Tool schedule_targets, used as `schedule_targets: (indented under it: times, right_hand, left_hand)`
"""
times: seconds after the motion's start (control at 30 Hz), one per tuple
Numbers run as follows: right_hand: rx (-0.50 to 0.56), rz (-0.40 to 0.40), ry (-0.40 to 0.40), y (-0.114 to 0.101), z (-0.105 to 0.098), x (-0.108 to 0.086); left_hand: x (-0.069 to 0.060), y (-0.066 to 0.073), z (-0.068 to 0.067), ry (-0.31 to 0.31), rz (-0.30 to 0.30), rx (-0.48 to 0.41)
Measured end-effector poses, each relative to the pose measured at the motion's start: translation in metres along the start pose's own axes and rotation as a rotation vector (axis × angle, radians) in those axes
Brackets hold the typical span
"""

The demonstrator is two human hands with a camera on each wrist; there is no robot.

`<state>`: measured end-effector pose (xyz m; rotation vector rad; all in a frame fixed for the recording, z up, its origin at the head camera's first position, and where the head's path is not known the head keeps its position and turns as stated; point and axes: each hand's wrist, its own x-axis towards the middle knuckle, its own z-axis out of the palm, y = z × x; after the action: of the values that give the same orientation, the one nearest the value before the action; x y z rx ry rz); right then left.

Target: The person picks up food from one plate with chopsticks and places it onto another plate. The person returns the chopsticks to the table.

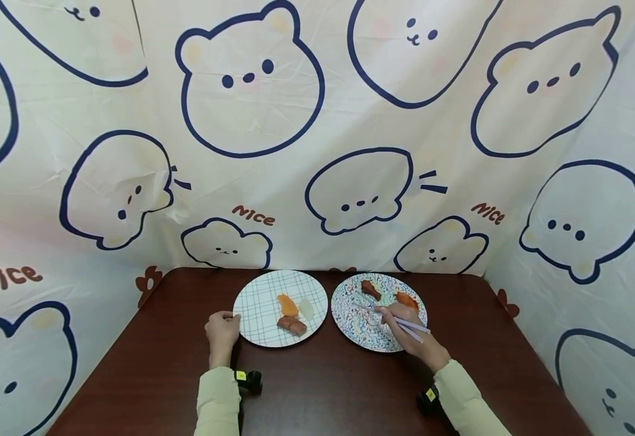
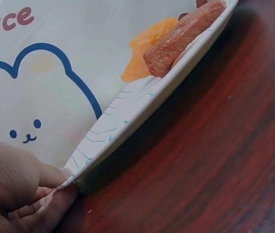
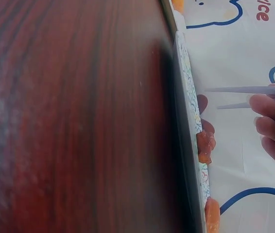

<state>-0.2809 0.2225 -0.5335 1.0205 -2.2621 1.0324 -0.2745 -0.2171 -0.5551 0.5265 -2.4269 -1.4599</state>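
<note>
The head view takes in both plates whole, with a pale translucent food piece (image 1: 306,309) on the blue-checked plate (image 1: 257,303) that the left wrist view does not make out; there, only the orange food piece (image 1: 287,306) and the browned meat piece (image 1: 292,326) show. The right wrist view adds depth: the pale lavender chopsticks (image 3: 244,90) have their tips above the speckled plate (image 1: 350,321), clear of its surface (from overhead they seem almost to lie on it). Both forearms, in pale sleeves, reach forward over the dark wooden table (image 1: 306,387), the left one nearly straight, the right one slanting inward. The left hand (image 1: 222,332) pinches the near-left rim of the checked plate, thumb on top and fingers curled beneath. The right hand (image 1: 414,345) grips the chopsticks with bent fingers, their tips slightly parted and with nothing between them. On the speckled plate, a dark reddish-brown food piece (image 1: 371,289) lies toward the far edge and an orange-red food piece (image 1: 407,301) toward the right, partly behind the hand.
</note>
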Motion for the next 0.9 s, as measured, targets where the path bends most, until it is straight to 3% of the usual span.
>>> schedule_targets:
  times: [0.23,0.47,0.77,0.9]
  right_hand:
    - [-0.002,0.073,0.01,0.003,-0.004,0.001]
    - [0.005,0.073,0.077,0.012,-0.006,0.005]
    - [0.027,0.238,0.08,0.02,-0.006,0.009]
    - [0.031,0.265,0.077,0.022,-0.006,0.01]
  left_hand:
    - [0.001,0.0,0.001,0.008,-0.004,0.005]
    - [0.003,-0.003,0.0,0.006,-0.007,0.013]
    - [0.003,-0.003,0.0,0.0,-0.01,0.021]
    - [0.002,-0.002,-0.001,-0.002,-0.007,0.016]
